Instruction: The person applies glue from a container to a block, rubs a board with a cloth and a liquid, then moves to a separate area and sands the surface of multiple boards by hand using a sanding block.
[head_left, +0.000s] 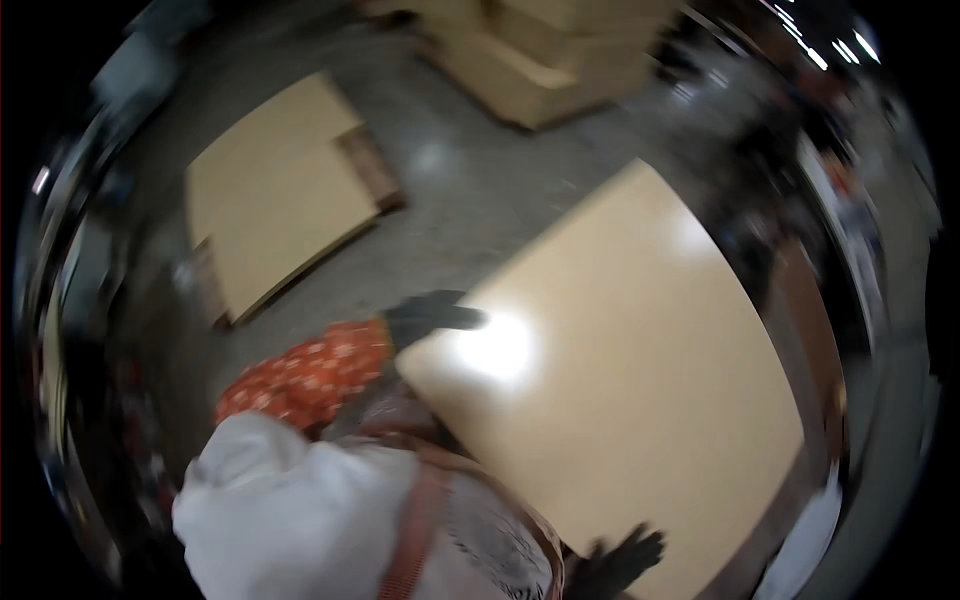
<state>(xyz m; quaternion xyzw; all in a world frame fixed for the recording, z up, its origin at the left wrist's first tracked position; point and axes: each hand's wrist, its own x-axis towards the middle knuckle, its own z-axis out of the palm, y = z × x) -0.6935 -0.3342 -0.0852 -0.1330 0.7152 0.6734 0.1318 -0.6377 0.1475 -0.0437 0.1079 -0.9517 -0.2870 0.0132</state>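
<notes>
A large pale tan board (630, 370) with a smooth, glossy face lies in front of me and to the right. My left hand (430, 315), in a dark glove below an orange patterned sleeve, reaches over the board's left corner with its fingers stretched flat; the thumb is hard to make out. At the near edge, my right hand (618, 563), also in a dark glove, rests on the board with its fingers apart. Part of that hand is cut off by the lower edge of the picture. Motion blurs both hands somewhat.
A flat stack of similar tan boards (280, 190) lies on the grey floor (450, 190) at the far left, on brownish supports. Farther off stands a taller tan stack (560, 60). A brown panel (805, 330) is beyond the right side of my board.
</notes>
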